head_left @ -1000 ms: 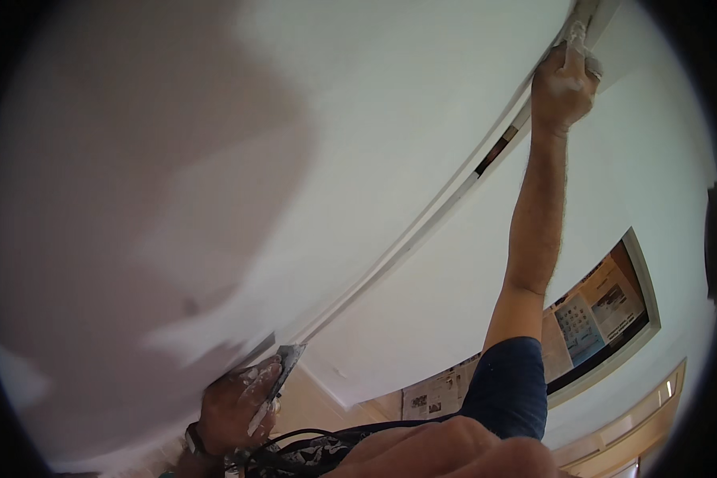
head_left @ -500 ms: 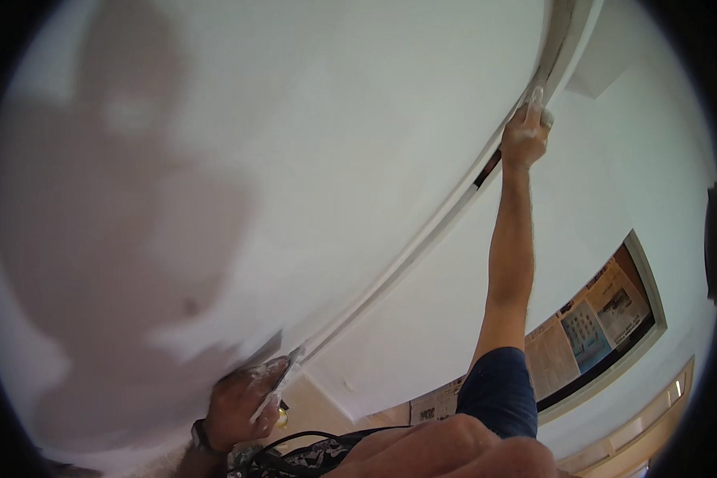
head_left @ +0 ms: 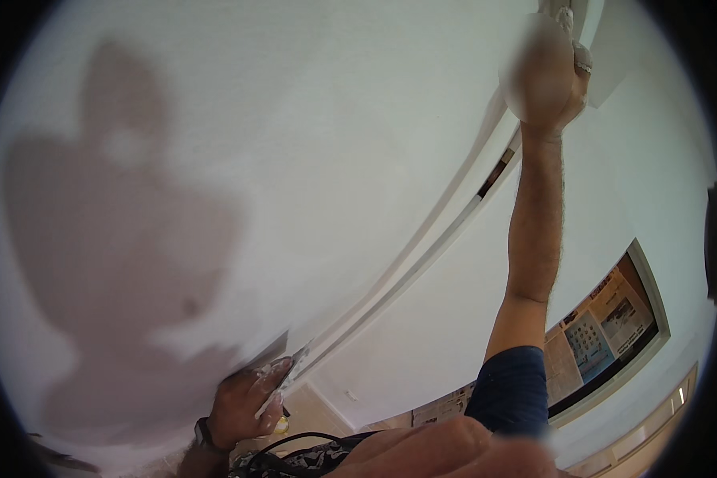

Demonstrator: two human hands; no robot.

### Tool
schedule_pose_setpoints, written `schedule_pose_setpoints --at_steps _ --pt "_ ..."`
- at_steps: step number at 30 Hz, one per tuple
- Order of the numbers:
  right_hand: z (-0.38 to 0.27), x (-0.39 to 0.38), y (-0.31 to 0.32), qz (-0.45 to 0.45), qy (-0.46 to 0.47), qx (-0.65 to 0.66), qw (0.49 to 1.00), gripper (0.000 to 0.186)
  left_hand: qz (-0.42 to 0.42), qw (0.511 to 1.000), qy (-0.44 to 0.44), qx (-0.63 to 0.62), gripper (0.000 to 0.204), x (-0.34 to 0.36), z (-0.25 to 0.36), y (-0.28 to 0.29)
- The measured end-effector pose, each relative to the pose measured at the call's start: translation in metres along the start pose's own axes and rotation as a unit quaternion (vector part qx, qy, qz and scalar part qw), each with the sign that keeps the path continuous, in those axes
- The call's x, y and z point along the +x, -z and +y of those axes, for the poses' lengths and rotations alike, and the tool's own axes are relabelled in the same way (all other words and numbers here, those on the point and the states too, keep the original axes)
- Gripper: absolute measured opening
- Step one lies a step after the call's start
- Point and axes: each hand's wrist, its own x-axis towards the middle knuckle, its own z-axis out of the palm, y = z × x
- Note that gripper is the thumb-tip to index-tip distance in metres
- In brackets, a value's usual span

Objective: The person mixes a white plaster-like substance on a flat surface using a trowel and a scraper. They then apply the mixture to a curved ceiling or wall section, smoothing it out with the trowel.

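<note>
My right hand (head_left: 562, 88) is raised high at the upper right, against the pale strip (head_left: 422, 263) along the white wall's edge. White paste coats its fingertips. Its fingers look curled, with one stretched upward; a blur covers much of the hand and hides what it holds. Low on the left, my left hand (head_left: 247, 402) grips a putty knife (head_left: 271, 350) with a flat grey blade beside the wall. White paste smears its fingers and the tool's edge. A dark watch (head_left: 204, 432) is on that wrist.
A large white wall (head_left: 334, 159) carries my shadow. Along the strip is a dark slot (head_left: 495, 174). To the right, a framed recess (head_left: 649, 295) holds newspaper sheets (head_left: 589, 342). A dark object (head_left: 713, 243) is at the far right, above a pale wooden frame (head_left: 645, 430).
My right hand has moved up and slightly right along the strip, arm stretched further. The left hand has barely moved, still holding the putty knife.
</note>
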Motion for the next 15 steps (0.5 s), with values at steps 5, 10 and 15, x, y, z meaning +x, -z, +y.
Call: schedule_pose_setpoints --at_steps 5,10,15 --pt "0.000 -0.012 0.004 -0.091 -0.103 -0.003 0.990 0.028 0.010 1.000 -0.008 0.013 0.048 0.000 0.000 0.001" --pt "0.026 -0.064 0.001 -0.141 -0.135 -0.030 0.980 0.030 0.006 1.000 -0.004 -0.002 0.049 0.001 0.002 0.002" --pt "0.028 -0.093 0.017 -0.117 -0.110 -0.003 0.987 0.031 0.018 1.000 -0.023 -0.009 0.050 0.005 0.004 0.003"
